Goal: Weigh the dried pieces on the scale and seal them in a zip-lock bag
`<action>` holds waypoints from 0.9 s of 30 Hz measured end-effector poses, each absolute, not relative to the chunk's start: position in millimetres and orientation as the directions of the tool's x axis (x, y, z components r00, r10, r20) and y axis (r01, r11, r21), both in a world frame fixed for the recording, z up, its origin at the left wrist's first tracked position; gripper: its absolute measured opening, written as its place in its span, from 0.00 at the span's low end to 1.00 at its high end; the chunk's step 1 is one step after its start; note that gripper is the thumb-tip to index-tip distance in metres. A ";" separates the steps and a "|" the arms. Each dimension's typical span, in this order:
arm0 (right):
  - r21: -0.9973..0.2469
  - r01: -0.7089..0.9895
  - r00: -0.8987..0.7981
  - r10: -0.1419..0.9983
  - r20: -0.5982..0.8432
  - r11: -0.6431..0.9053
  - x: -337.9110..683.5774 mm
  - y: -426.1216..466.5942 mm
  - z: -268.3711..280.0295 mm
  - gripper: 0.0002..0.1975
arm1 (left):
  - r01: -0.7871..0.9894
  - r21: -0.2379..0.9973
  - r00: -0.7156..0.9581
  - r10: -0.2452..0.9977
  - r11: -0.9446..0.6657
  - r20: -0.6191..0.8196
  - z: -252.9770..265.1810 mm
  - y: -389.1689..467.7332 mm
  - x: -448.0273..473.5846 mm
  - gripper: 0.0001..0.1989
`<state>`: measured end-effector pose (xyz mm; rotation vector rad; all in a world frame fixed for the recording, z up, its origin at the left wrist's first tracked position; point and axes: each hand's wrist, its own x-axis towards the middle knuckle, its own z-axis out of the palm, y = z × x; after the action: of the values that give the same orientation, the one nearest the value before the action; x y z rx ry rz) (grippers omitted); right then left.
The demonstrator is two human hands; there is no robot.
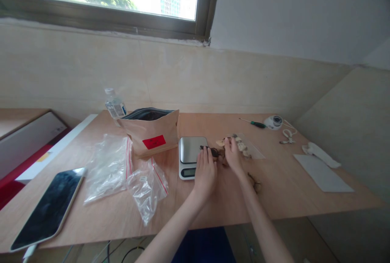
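Head view shows me both hands out over the bench [274, 198], close together just right of the scale [192, 156]. My left hand [205, 171] lies palm down with the fingers loosely together, its fingertips on a small dark piece [210, 150] that sits at the scale's right edge; I cannot tell whether it pinches the piece or only touches it. My right hand [233, 153] is just beside the left, fingers curled down among more dark bits, and its fingertips reach the near end of a clear bag [252, 149] that holds pale slices [242, 146]. Whether that hand is closed on anything is too small to tell. A few dark scraps [254, 181] lie on the bench just right of my right forearm.

Left of the hands, beyond the scale, a brown pouch [150, 133] with a red label stands open, and a water bottle [115, 104] stands behind it. Two empty zip bags [122, 169] lie further left, and a tablet [48, 208] lies at the far left, near the front edge. Well to the right of the hands I see a screwdriver [252, 123], a white round device [273, 122], a white cord [288, 136] and a grey sheet [319, 171].
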<state>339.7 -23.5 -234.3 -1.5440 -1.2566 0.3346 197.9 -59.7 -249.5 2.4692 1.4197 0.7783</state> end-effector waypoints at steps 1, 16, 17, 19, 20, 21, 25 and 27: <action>-0.836 0.534 0.404 0.831 0.383 0.127 340.9 -20.3 -230.6 0.23 | 0.737 0.415 0.418 0.842 -0.534 0.341 -250.6 -65.9 207.5 0.25; -0.541 0.712 -0.329 0.893 0.306 0.448 274.2 -11.2 -216.8 0.27 | 0.409 0.673 0.689 0.692 -0.617 0.215 -253.0 -125.9 197.6 0.30; -0.544 0.710 -0.313 0.892 0.327 0.448 281.8 -22.5 -215.0 0.29 | 0.405 0.697 0.667 0.713 -0.592 0.217 -251.0 -132.2 189.8 0.30; -0.545 0.736 -0.210 0.900 0.381 0.402 303.6 -50.9 -213.7 0.27 | 0.373 0.742 0.634 0.737 -0.556 0.233 -248.9 -146.6 173.2 0.30; -0.520 0.777 -0.147 0.906 0.397 0.354 317.0 -67.4 -215.9 0.23 | 0.356 0.760 0.624 0.743 -0.544 0.240 -249.7 -154.3 164.9 0.29; -0.480 0.832 -0.061 0.906 0.418 0.277 331.1 -84.9 -220.7 0.20 | 0.342 0.775 0.613 0.751 -0.531 0.244 -252.0 -161.8 157.0 0.27; -0.305 0.944 0.266 0.842 0.469 -0.128 381.1 -150.8 -260.7 0.22 | 0.303 0.824 0.503 0.815 -0.478 0.288 -269.0 -187.7 132.4 0.18; -0.291 0.939 0.306 0.838 0.453 -0.186 396.4 -171.7 -280.7 0.22 | 0.302 0.851 0.451 0.851 -0.429 0.269 -273.6 -195.5 123.4 0.16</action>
<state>396.4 -171.7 -280.7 -2.0662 -1.5715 -0.2593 123.4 -195.5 -273.6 1.9512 0.9659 0.9287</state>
